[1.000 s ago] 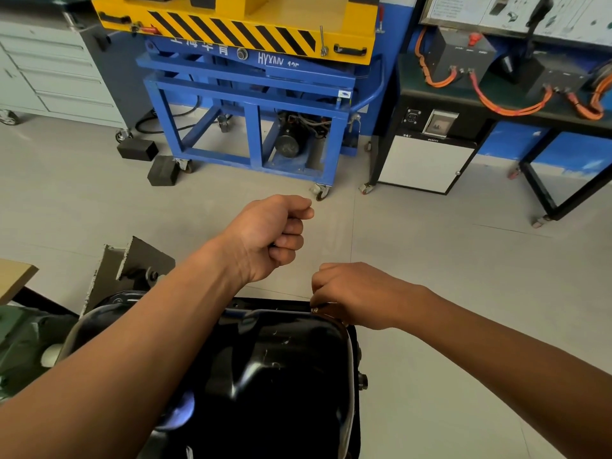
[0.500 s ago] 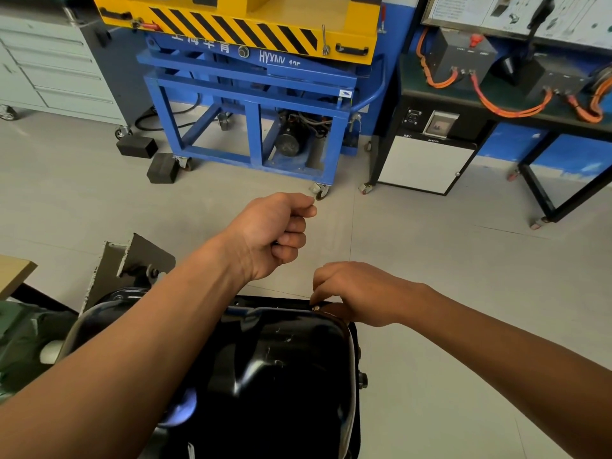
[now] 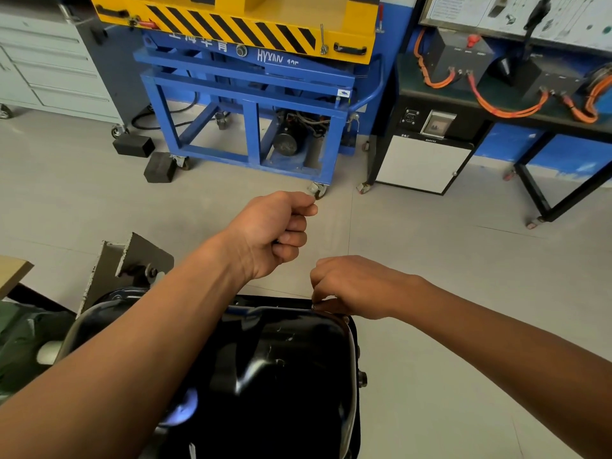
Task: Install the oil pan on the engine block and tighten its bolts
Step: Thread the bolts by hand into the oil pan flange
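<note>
Since the oil pan (image 3: 281, 376) lies nearest, its long axis running from 6 to 12 o'clock, the coming move turns on its far corner at about 1 o'clock. There the right hand (image 3: 357, 286) hangs knuckles-up, fingertips pinching what looks like a bolt (image 3: 314, 306) at the rim. Farther off, toward 11 o'clock, the left hand (image 3: 271, 233) hovers clear of the pan, curled into a fist (anything inside is hidden).

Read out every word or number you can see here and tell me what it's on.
"HYXNN", then cut-off digits: blue cart.
Chinese characters beside it: half hidden, unreadable.
Wall board print: too small.
Black cabinet labels: blurred.
</note>
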